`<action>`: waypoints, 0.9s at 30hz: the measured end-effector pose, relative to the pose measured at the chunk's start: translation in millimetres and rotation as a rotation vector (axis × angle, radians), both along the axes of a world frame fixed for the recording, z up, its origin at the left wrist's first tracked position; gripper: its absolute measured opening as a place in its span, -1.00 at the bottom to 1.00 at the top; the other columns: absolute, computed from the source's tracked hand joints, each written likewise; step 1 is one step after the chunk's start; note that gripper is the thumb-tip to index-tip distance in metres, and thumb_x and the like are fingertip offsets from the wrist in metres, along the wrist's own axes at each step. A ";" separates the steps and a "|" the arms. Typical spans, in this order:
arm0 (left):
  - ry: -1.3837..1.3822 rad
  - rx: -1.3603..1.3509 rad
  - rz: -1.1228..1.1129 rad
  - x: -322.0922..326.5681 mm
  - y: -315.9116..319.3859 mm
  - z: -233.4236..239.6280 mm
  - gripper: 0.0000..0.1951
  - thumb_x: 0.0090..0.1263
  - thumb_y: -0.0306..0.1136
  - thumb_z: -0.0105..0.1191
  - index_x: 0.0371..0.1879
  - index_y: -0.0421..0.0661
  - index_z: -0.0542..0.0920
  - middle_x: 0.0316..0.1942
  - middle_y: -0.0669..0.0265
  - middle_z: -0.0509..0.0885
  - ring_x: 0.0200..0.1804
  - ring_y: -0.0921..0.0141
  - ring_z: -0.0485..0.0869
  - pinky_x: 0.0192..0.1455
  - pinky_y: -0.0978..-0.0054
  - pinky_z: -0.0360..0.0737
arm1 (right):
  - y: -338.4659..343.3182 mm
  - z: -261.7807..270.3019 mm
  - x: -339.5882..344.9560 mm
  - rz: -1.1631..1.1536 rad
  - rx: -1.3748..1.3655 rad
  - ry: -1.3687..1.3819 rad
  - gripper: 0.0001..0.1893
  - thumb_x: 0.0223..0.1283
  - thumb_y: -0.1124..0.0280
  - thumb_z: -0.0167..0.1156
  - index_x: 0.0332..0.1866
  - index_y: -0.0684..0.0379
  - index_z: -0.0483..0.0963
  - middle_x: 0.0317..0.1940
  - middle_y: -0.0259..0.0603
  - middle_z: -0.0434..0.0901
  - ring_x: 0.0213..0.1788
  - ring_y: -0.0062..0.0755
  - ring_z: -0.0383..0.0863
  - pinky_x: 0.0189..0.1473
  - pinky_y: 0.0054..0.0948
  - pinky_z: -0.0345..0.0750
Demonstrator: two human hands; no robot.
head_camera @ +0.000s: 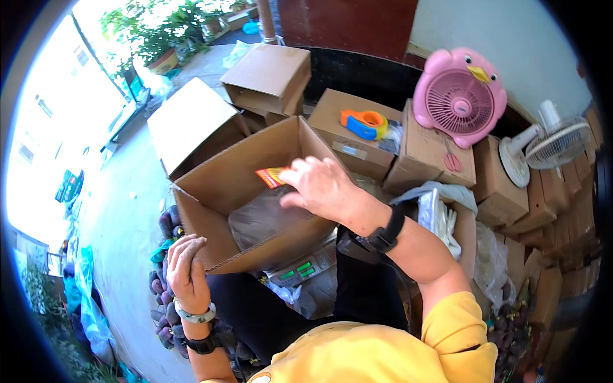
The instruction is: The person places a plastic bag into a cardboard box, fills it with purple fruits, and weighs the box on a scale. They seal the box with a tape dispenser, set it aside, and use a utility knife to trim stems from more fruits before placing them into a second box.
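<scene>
Before me an open cardboard box sits tilted in view over a digital scale with lit green displays. My right hand is over the box and pinches a small red-and-yellow printed card or packet between thumb and fingers. Clear plastic sheeting or a bag lies on the box's floor; what it covers is hard to make out. At the near left corner of the box is my left hand, with bent fingers against the cardboard; whether it grips the wall is unclear.
Dark purple fruits lie on the floor to the left. Beyond stand other cartons, a tape dispenser, red-handled scissors, a pink fan and a white fan. A carton at right holds plastic bags.
</scene>
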State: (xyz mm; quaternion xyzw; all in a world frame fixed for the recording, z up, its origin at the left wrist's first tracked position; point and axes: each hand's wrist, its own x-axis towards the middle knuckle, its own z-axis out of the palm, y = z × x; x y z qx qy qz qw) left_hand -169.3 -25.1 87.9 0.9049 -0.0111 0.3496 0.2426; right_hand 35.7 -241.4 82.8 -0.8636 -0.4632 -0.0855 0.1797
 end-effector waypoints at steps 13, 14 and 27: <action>0.458 0.712 -0.113 36.1 79.1 14.4 -0.89 0.06 -0.49 0.06 -0.49 0.03 0.63 -0.33 0.47 0.65 0.12 0.37 0.55 0.47 0.04 0.13 | -41.7 -15.1 52.6 -0.382 -0.106 0.346 -0.64 0.02 0.18 0.26 -0.33 0.35 0.52 -0.36 0.18 0.59 -0.21 0.13 0.60 -0.13 -0.12 0.51; 0.496 0.741 -0.146 36.6 77.3 18.1 -0.90 0.04 -0.48 0.06 -0.51 0.02 0.63 -0.35 0.46 0.64 0.08 0.38 0.57 0.47 0.04 0.13 | -39.1 -14.4 56.2 -0.383 -0.105 0.307 -0.66 0.00 0.20 0.26 -0.40 0.35 0.52 -0.39 0.18 0.59 -0.22 0.13 0.60 -0.16 -0.11 0.51; 0.497 0.467 -0.347 15.4 -48.4 -2.4 -0.92 0.11 -0.30 0.09 -0.42 0.07 0.57 -0.51 0.46 0.45 -0.34 0.43 0.54 -0.27 0.44 0.48 | 126.6 -1.7 149.7 -0.066 -0.493 -0.022 -0.80 0.08 0.26 0.23 -0.20 0.04 0.65 -0.14 -0.16 0.67 0.02 -0.16 0.62 0.01 -0.24 0.57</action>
